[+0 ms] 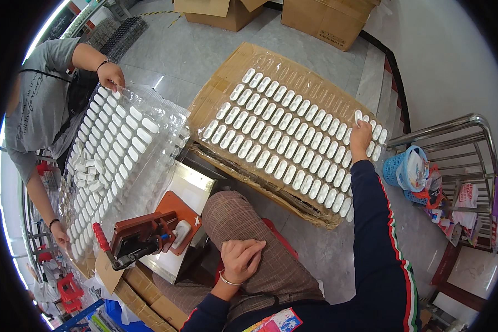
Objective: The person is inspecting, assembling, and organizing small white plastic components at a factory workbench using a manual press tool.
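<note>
My right hand (361, 137) reaches to the right end of a clear plastic tray (315, 91) and closes its fingertips on a white oval piece (358, 115). Rows of similar white pieces, with recesses in their upper faces, fill most of that tray. It lies on a flat brown cardboard box (209, 91). My left hand (240, 259) rests on my thigh, holding nothing, its fingers loosely bent and partly apart. Left of my knee stands a brown lever press (144, 232) with a red grip (101, 237). One white oval piece (181, 233) sits at its orange base.
At the left, a co-worker's hands (112, 76) hold another clear tray of white pieces (116, 130), some heaped loose. A metal cart (470, 152) with blue baskets (406, 169) stands at the right. Cardboard boxes (323, 22) are at the back, and an opened carton (144, 293) stands below the press.
</note>
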Available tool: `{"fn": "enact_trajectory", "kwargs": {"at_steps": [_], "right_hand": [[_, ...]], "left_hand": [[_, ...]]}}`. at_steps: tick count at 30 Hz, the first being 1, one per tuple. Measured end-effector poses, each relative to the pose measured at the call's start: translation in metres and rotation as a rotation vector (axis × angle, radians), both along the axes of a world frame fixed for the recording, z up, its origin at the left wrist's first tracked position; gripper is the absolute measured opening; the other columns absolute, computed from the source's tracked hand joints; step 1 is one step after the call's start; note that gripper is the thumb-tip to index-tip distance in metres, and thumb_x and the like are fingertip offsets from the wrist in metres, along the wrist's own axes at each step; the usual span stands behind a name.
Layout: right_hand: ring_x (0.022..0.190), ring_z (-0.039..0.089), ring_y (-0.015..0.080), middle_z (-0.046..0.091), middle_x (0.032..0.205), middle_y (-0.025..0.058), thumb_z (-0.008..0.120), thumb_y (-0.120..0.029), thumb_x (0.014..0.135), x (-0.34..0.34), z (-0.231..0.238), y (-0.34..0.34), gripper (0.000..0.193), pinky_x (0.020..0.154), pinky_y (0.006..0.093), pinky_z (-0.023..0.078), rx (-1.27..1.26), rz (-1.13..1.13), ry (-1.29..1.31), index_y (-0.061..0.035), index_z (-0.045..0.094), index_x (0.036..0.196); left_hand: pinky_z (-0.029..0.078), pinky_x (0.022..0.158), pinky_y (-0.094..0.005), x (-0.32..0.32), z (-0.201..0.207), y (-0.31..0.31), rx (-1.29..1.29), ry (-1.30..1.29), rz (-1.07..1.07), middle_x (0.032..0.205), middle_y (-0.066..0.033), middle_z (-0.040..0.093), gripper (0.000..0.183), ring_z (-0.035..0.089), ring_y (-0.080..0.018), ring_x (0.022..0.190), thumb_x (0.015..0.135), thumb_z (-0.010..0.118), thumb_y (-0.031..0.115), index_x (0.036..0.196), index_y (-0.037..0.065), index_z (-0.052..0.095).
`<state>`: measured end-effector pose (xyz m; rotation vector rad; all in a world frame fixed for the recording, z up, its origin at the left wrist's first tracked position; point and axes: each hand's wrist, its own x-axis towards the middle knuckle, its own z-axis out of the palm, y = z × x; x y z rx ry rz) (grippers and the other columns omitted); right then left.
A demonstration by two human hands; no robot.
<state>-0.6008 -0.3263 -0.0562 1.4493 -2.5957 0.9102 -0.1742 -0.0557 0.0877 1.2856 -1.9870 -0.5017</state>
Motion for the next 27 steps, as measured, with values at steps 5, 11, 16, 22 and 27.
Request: {"fn": "enact_trajectory", "kwargs": {"at_steps": [5, 11, 16, 22, 27], "right_hand": [[0.105, 0.057, 0.0336, 0.055, 0.117, 0.0170, 0.062, -0.014, 0.084, 0.006, 0.008, 0.004, 0.028, 0.092, 0.0397, 0.046, 0.048, 0.003, -0.025, -0.0028, 0.066, 0.109], [0.106, 0.057, 0.0342, 0.054, 0.117, 0.0166, 0.062, -0.015, 0.083, 0.010, 0.017, 0.001, 0.032, 0.091, 0.0403, 0.046, 0.136, -0.001, -0.033, -0.0043, 0.065, 0.113], [0.109, 0.055, 0.0341, 0.052, 0.120, 0.0182, 0.066, -0.024, 0.081, 0.009, 0.018, -0.005, 0.041, 0.094, 0.0411, 0.045, 0.202, -0.053, -0.088, -0.0084, 0.063, 0.119], [0.106, 0.057, 0.0342, 0.053, 0.117, 0.0153, 0.062, -0.020, 0.085, 0.029, 0.026, 0.007, 0.033, 0.092, 0.0409, 0.046, 0.141, -0.028, -0.105, -0.0082, 0.064, 0.116], [0.086, 0.060, 0.0282, 0.054, 0.109, 0.0129, 0.067, -0.013, 0.082, 0.057, 0.011, 0.028, 0.030, 0.081, 0.0379, 0.049, -0.042, 0.186, -0.281, -0.0084, 0.064, 0.111]], "left_hand": [[0.037, 0.069, -0.0308, 0.000, 0.001, 0.001, -0.007, -0.008, 0.004, 0.091, 0.0020, 0.066, 0.032, 0.056, -0.0163, 0.076, 0.068, 0.073, 0.004, 0.098, 0.015, 0.071], [0.038, 0.069, -0.0308, 0.000, 0.003, 0.001, -0.003, -0.014, 0.002, 0.090, 0.0023, 0.065, 0.033, 0.056, -0.0162, 0.076, 0.067, 0.073, 0.002, 0.098, 0.015, 0.071], [0.038, 0.069, -0.0308, -0.001, 0.003, 0.002, -0.010, -0.012, 0.006, 0.090, 0.0024, 0.065, 0.033, 0.055, -0.0163, 0.076, 0.067, 0.073, 0.002, 0.098, 0.015, 0.071], [0.038, 0.069, -0.0309, 0.001, 0.002, 0.003, -0.018, -0.018, 0.012, 0.090, 0.0023, 0.065, 0.032, 0.055, -0.0165, 0.076, 0.067, 0.073, 0.003, 0.097, 0.014, 0.071], [0.038, 0.069, -0.0318, 0.000, 0.002, 0.004, -0.033, -0.024, 0.023, 0.090, 0.0025, 0.065, 0.031, 0.056, -0.0165, 0.076, 0.066, 0.073, 0.003, 0.096, 0.014, 0.071]]}}
